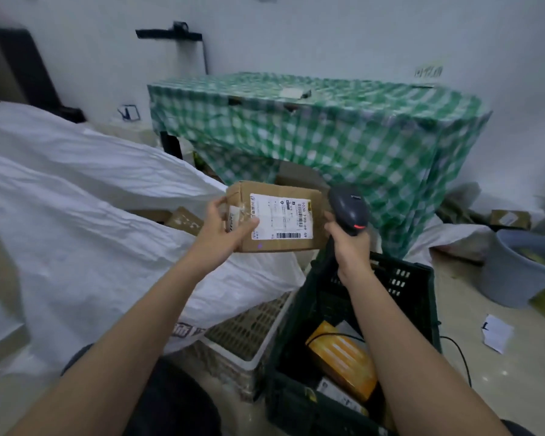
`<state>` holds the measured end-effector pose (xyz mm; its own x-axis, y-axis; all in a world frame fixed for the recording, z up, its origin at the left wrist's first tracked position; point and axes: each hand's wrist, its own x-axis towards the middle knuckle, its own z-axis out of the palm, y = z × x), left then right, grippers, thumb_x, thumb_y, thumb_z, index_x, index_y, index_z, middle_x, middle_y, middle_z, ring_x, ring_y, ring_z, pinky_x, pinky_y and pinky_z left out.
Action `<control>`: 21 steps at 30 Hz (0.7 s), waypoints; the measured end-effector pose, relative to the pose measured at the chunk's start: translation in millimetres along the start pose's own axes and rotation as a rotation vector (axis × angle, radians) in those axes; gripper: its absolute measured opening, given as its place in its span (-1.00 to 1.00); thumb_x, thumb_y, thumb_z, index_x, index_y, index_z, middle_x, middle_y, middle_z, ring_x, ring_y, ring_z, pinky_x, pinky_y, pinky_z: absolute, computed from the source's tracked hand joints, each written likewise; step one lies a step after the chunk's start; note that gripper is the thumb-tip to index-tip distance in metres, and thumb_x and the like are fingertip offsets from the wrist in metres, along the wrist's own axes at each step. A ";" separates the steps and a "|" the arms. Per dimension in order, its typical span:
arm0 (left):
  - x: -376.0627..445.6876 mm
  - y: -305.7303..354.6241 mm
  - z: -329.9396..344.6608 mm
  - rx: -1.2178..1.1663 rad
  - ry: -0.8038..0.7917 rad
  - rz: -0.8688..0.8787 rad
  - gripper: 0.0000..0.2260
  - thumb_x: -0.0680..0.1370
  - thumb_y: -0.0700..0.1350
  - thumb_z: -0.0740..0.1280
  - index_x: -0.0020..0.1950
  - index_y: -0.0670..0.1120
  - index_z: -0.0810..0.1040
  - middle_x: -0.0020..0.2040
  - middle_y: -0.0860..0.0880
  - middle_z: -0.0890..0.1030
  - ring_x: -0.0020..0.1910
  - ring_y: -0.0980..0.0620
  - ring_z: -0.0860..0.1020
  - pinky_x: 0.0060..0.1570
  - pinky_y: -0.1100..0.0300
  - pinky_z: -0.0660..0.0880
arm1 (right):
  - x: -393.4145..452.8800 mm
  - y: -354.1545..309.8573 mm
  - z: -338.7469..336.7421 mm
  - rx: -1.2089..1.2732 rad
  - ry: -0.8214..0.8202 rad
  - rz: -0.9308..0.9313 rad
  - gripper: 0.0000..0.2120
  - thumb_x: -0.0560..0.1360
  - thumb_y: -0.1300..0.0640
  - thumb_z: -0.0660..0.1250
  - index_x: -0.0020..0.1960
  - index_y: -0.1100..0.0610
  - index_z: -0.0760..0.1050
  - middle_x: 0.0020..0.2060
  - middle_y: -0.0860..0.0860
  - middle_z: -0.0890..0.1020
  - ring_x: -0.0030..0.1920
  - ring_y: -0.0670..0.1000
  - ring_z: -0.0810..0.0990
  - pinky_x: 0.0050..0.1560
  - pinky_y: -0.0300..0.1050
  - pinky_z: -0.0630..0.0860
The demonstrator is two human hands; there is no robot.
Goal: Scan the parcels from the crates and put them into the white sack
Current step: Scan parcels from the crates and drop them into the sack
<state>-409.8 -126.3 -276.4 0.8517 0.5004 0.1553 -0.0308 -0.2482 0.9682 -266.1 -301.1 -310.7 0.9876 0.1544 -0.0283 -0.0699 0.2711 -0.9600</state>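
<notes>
My left hand (pixel 225 229) grips a brown cardboard parcel (pixel 309 215) by its left end, held up with its white shipping label and barcode facing me. My right hand (pixel 348 247) grips the handle of a dark barcode scanner (pixel 350 209), whose head sits just right of the parcel with a red light showing. The white sack (pixel 85 221) lies open at the left, with brown parcels (pixel 183 220) inside its mouth. Below my right arm stands a dark green crate (pixel 400 278) holding a yellow parcel (pixel 343 357) and other packets.
A white crate (pixel 252 335) stands next to the green one, partly under the sack. A table with a green checked cloth (pixel 328 127) fills the back. A grey bucket (pixel 516 272), loose paper (pixel 496 333) and packets lie on the floor at right.
</notes>
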 end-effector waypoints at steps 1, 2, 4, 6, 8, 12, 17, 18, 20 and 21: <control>-0.6 0.0 -8.3 -0.003 -0.011 -0.023 -0.20 0.48 0.04 0.45 0.53 0.11 -0.01 0.30 0.08 0.52 0.20 0.11 0.55 0.26 -0.03 0.47 | -0.2 -4.1 7.1 -0.023 -0.023 -0.025 -0.75 0.44 0.34 0.41 0.11 0.21 0.61 -0.08 -0.01 0.69 -0.05 -0.05 0.63 0.05 -0.13 0.54; -1.3 0.7 -13.8 -0.009 -0.020 -0.043 -0.11 0.45 0.04 0.47 0.54 0.17 -0.10 0.33 0.09 0.50 0.22 0.11 0.54 0.28 -0.02 0.45 | -1.2 -8.3 13.3 -0.060 -0.047 -0.047 -0.77 0.44 0.34 0.41 0.08 0.19 0.62 -0.11 -0.01 0.68 -0.07 -0.04 0.62 0.02 -0.12 0.53; -1.4 2.1 -20.3 -0.059 0.015 -0.065 -0.08 0.44 -0.01 0.50 0.52 0.25 -0.12 0.36 0.08 0.47 0.24 0.08 0.53 0.23 -0.03 0.49 | -5.6 -15.4 22.1 -0.119 -0.068 -0.076 -0.81 0.43 0.31 0.44 -0.01 0.10 0.58 -0.18 -0.05 0.65 -0.12 -0.04 0.61 -0.03 -0.10 0.53; -1.5 4.1 -19.8 -0.183 0.112 -0.068 -0.21 0.47 -0.12 0.47 0.46 0.25 0.01 0.31 0.04 0.49 0.18 0.05 0.56 0.12 -0.09 0.55 | -9.4 -16.7 26.5 -0.106 -0.026 -0.105 -0.80 0.43 0.29 0.46 -0.07 0.04 0.54 -0.21 -0.10 0.61 -0.18 -0.11 0.58 -0.11 -0.19 0.51; -2.3 4.2 -12.4 -0.321 0.190 -0.100 -0.30 0.48 -0.21 0.45 0.36 0.20 0.07 0.25 0.01 0.51 0.12 0.03 0.58 0.06 -0.15 0.57 | -17.1 -14.0 30.5 -0.057 -0.028 -0.103 -0.80 0.43 0.27 0.48 -0.03 0.04 0.54 -0.16 -0.07 0.62 -0.15 -0.11 0.58 -0.18 -0.30 0.47; -2.8 -1.0 15.1 -0.416 0.218 -0.174 -0.35 0.44 -0.19 0.49 0.28 0.07 0.10 0.23 -0.05 0.47 0.16 -0.03 0.54 0.08 -0.12 0.57 | -27.7 -1.1 46.3 0.082 -0.125 0.058 -0.61 0.41 0.25 0.52 0.21 0.21 0.56 0.04 0.12 0.68 0.04 0.10 0.66 -0.15 -0.16 0.63; -2.2 -1.8 21.5 -0.312 0.254 -0.153 -0.72 0.51 0.03 0.39 0.03 -0.05 0.34 0.18 -0.08 0.52 -0.02 0.06 0.57 -0.12 0.18 0.53 | -24.4 -4.4 45.5 0.023 -0.058 0.031 -0.70 0.38 0.31 0.52 0.09 0.20 0.59 -0.07 0.09 0.70 -0.10 0.03 0.68 -0.04 -0.02 0.63; -0.9 -1.6 18.5 -0.290 0.236 -0.166 -0.69 0.51 0.05 0.39 0.08 -0.07 0.35 0.14 -0.07 0.54 -0.04 0.06 0.58 -0.17 0.20 0.52 | -25.4 -6.8 43.7 0.011 -0.084 0.031 -0.73 0.39 0.33 0.50 0.06 0.18 0.59 -0.09 0.06 0.70 -0.14 -0.02 0.68 -0.10 -0.08 0.64; 1.8 -0.6 9.7 -0.280 0.162 -0.208 -0.56 0.50 0.02 0.41 0.26 -0.05 0.29 0.10 -0.01 0.55 0.01 0.04 0.59 -0.08 0.14 0.56 | -26.8 -11.0 39.7 -0.017 -0.135 0.028 -0.75 0.39 0.35 0.49 0.02 0.16 0.59 -0.13 0.04 0.69 -0.17 -0.03 0.67 -0.18 -0.17 0.64; 3.7 -0.1 4.1 -0.248 0.110 -0.225 -0.50 0.50 -0.01 0.43 0.33 -0.01 0.26 0.10 0.01 0.55 0.07 0.02 0.58 0.05 0.06 0.56 | -26.6 -13.0 37.8 -0.030 -0.155 0.017 -0.75 0.40 0.36 0.48 0.03 0.17 0.59 -0.13 0.04 0.69 -0.16 -0.02 0.67 -0.20 -0.19 0.64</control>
<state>-404.5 -127.8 -276.8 0.7903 0.6097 -0.0605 0.0139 0.0809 0.9966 -296.7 -272.8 -286.9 0.9527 0.3038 -0.0032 -0.0795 0.2389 -0.9678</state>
